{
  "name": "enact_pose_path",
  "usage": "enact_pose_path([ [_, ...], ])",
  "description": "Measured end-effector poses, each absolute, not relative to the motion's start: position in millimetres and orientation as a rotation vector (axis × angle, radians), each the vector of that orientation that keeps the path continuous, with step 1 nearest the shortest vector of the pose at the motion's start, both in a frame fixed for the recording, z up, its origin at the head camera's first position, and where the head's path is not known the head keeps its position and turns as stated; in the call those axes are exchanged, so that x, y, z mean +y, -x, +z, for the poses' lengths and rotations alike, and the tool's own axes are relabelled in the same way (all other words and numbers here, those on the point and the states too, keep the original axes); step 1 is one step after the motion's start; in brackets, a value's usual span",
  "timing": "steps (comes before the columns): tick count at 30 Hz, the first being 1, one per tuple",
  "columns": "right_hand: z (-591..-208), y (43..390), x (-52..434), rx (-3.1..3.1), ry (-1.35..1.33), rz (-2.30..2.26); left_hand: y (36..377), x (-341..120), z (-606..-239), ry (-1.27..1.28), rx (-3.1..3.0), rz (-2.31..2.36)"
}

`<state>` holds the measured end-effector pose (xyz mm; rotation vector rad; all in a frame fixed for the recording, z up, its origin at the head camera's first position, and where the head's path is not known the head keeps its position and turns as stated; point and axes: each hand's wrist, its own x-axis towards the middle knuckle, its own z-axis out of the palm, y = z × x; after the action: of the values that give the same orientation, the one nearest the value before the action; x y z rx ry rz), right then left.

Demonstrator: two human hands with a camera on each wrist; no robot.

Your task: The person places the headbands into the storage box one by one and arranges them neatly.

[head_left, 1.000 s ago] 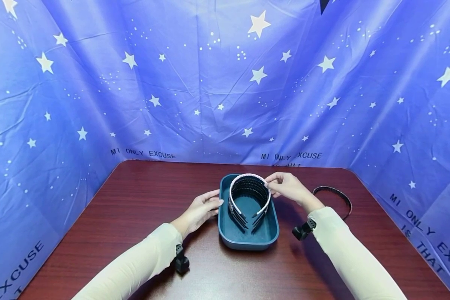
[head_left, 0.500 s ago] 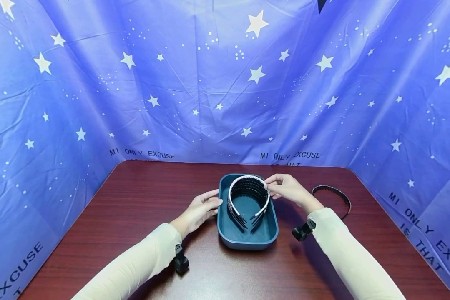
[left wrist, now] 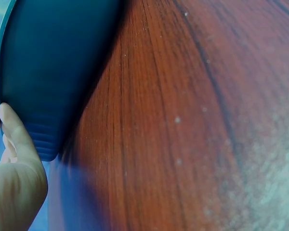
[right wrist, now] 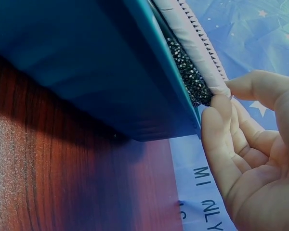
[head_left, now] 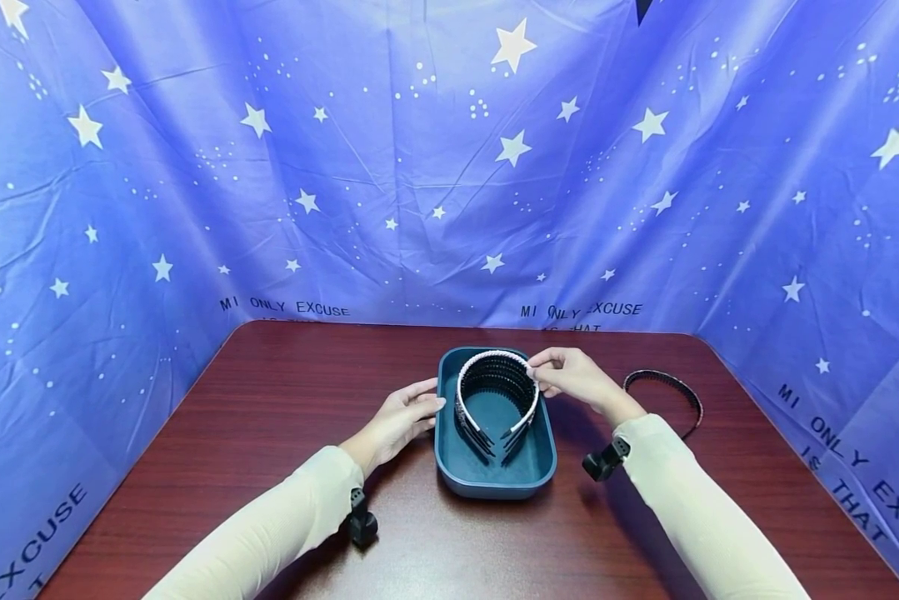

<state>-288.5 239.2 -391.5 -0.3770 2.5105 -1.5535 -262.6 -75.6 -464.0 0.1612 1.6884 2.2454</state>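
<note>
A dark teal plastic tub (head_left: 497,490) stands on the table with a row of headbands in it, their ends toward me. The front one is a white headband (head_left: 464,400) with a braided-looking edge; the ones behind it are black and toothed. My right hand (head_left: 575,377) pinches the white headband's right side between thumb and fingers. In the right wrist view a black glittery headband (right wrist: 189,72) lies between the white one and the tub wall. My left hand (head_left: 400,417) holds the tub's left rim; in the left wrist view its fingertips (left wrist: 7,115) meet the rim.
Another dark headband (head_left: 670,379) lies on the brown wooden table (head_left: 307,367), right of the tub and behind my right wrist. A blue star-printed curtain (head_left: 389,167) encloses the table at the back and both sides.
The white headband and my right fingers have come down slightly toward the other headbands over the second. My left hand keeps its place on the tub.
</note>
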Motion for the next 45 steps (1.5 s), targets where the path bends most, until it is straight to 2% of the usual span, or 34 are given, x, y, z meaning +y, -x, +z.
enact_pose_path([
  [27, -394, 288, 240, 2.485, 0.389, -1.577, 263, -75, -465, -0.152, 1.692, 2.246],
  [45, -391, 288, 263, 2.573, 0.388, -1.526, 263, -75, -465, -0.164, 1.695, 2.246],
])
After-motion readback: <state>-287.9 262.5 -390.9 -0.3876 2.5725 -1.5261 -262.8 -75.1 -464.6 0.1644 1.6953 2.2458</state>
